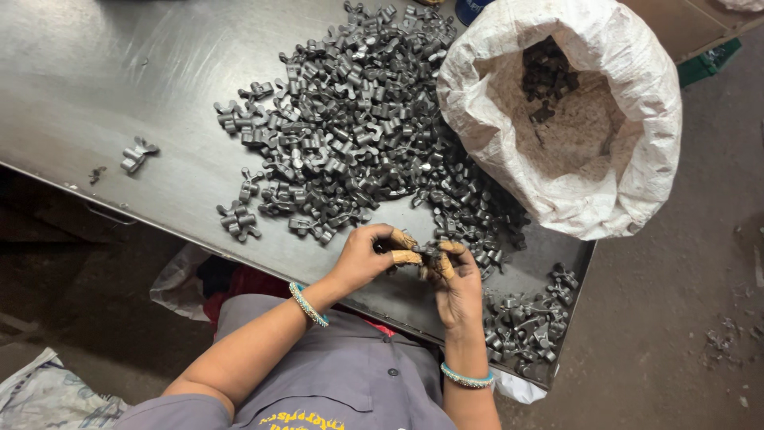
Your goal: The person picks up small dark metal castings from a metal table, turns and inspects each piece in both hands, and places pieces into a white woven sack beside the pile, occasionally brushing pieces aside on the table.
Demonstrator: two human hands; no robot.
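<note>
A small dark metal part (pixel 426 250) is held between both hands just above the near edge of the steel bench (pixel 95 72). The left hand (pixel 362 259) is closed on it from one side, its taped fingertips (pixel 406 256) pinching the piece; the right hand (pixel 458 283) is closed on the other end, so the part is gripped from two sides and kept close to the body, seemingly so it can be turned and looked over. A large heap of like forged parts (pixel 350 119) is spread across the bench within reach of both hands. A smaller group (pixel 529 322) is set apart at the right corner, and two stray pieces (pixel 137 154) lie well apart at the left, as if sorted out. An open white woven sack (pixel 629 119), with a few parts at its bottom, stands beside the bench on the right
</note>
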